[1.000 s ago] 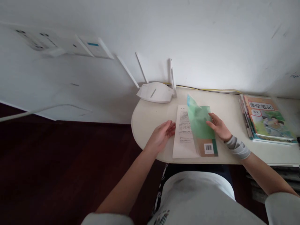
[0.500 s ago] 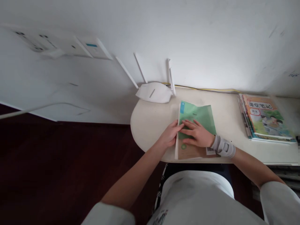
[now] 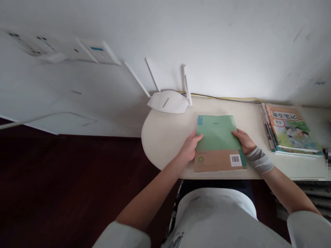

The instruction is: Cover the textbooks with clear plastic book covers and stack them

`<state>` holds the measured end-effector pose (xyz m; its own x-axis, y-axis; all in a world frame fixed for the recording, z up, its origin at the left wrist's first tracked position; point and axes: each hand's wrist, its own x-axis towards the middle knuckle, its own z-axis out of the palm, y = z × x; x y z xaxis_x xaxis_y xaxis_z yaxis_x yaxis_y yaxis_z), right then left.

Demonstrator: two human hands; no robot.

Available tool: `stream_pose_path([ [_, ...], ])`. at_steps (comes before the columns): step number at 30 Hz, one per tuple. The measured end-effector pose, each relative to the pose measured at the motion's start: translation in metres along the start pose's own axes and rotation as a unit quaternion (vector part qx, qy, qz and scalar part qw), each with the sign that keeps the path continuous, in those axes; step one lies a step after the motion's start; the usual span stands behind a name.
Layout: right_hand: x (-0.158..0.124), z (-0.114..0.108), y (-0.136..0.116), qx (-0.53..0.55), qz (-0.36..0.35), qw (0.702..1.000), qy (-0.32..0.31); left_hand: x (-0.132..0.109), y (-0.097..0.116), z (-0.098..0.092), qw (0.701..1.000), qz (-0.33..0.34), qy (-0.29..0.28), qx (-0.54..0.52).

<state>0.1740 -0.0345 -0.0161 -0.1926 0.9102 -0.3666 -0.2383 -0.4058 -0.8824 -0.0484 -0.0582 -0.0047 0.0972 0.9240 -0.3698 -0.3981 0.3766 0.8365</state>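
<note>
A closed book (image 3: 217, 137) with a green and brown cover lies at the front of the white table (image 3: 165, 137), its barcode at the lower right. My left hand (image 3: 190, 147) grips its left edge, thumb on the cover and fingers out of sight at the side. On the opposite edge, my right hand (image 3: 243, 140) holds the book the same way, thumb on top. A grey wrist brace (image 3: 260, 160) wraps my right wrist.
Against the wall stands a white router (image 3: 168, 102) with upright antennas. Yellow and black cables (image 3: 227, 99) run along the table's back edge. A stack of books (image 3: 293, 131) lies at the right. Wall sockets (image 3: 98, 51) are at the upper left.
My right hand has moved from flat across the cover to the book's right edge. The cover, bent up before, now lies flat. My left hand stays at the left edge.
</note>
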Motion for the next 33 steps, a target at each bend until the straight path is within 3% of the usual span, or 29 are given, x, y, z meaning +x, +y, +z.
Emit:
stream_pose_path([
  [4,0.000,-0.007,-0.002,-0.107,-0.053,0.992,-0.028,0.001,-0.007,-0.004,0.988,0.100,-0.010,0.119],
  [7,0.003,-0.020,-0.020,-0.273,-0.186,0.944,0.009,-0.001,-0.012,-0.011,0.953,0.170,0.033,0.247],
  [9,0.005,-0.025,-0.034,-0.358,-0.287,0.885,0.080,-0.003,-0.016,-0.018,0.917,0.195,0.086,0.338],
  [11,0.004,-0.019,-0.042,-0.444,-0.367,0.812,0.099,-0.008,-0.019,-0.026,0.877,0.209,0.098,0.422],
  [13,-0.001,0.001,-0.040,-0.554,-0.413,0.722,0.027,-0.013,-0.022,-0.034,0.827,0.226,0.073,0.510],
  [16,-0.006,0.048,-0.020,-0.678,-0.409,0.597,-0.130,-0.019,-0.026,-0.043,0.736,0.247,0.066,0.627],
  [17,-0.006,0.064,-0.012,-0.702,-0.407,0.561,-0.163,-0.020,-0.026,-0.045,0.712,0.249,0.070,0.653],
  [19,-0.002,0.090,0.001,-0.726,-0.400,0.520,-0.204,-0.023,-0.026,-0.047,0.682,0.242,0.067,0.687],
  [23,0.014,0.109,0.012,-0.740,-0.374,0.510,-0.228,-0.025,-0.024,-0.050,0.647,0.220,0.068,0.727],
  [28,0.018,0.091,0.011,-0.757,-0.358,0.505,-0.211,-0.025,-0.028,-0.052,0.608,0.238,0.094,0.751],
  [33,0.019,0.090,0.005,-0.766,-0.366,0.486,-0.209,-0.026,-0.030,-0.051,0.618,0.245,0.087,0.742],
])
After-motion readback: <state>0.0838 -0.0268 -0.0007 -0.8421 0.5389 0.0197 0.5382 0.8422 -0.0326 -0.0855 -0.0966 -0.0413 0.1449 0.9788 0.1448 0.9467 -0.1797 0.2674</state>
